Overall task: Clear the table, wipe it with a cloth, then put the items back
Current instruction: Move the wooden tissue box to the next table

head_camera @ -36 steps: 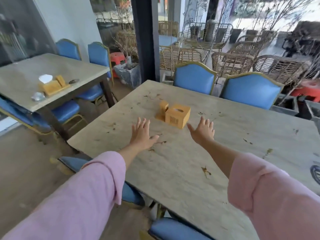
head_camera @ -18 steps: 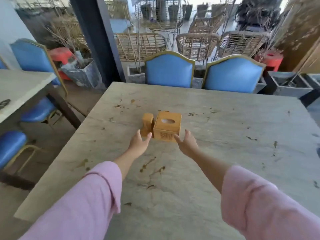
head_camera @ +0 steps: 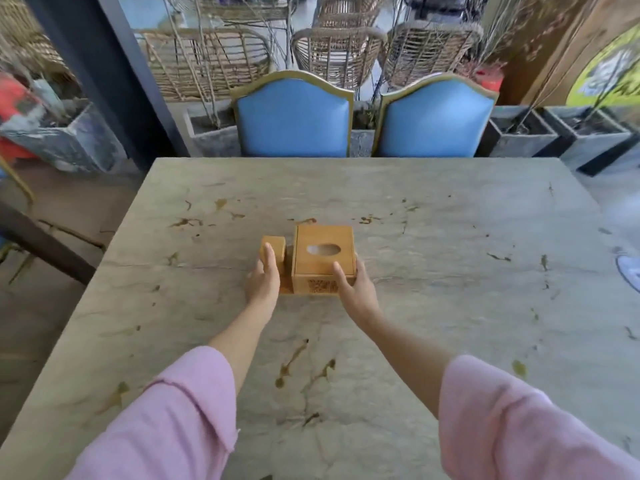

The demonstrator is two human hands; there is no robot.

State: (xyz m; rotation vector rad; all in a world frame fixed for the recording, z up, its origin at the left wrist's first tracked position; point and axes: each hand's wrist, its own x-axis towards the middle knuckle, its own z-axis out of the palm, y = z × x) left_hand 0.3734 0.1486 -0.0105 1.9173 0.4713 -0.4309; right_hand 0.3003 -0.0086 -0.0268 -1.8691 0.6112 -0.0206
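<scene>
Both hands, apart and short of the wooden set a second ago, have closed in. Left hand (head_camera: 263, 285) grips the small block (head_camera: 273, 244); right hand (head_camera: 356, 289) clasps the tissue box (head_camera: 323, 259) at its 4 o'clock corner. Both rest mid-table (head_camera: 450, 306); clearing appears to begin.

Two arms reached into view from the bottom edge, each in a loose pale pink sleeve: the left sleeve (head_camera: 166, 420) and the right sleeve (head_camera: 530, 424). Both sleeves were of soft, matte cloth and ended short of the wrists, leaving the forearms bare. The left cuff showed a stitched hem. The left hand (head_camera: 263, 284) and right hand (head_camera: 356, 289) wore no gloves, rings or watch.
</scene>
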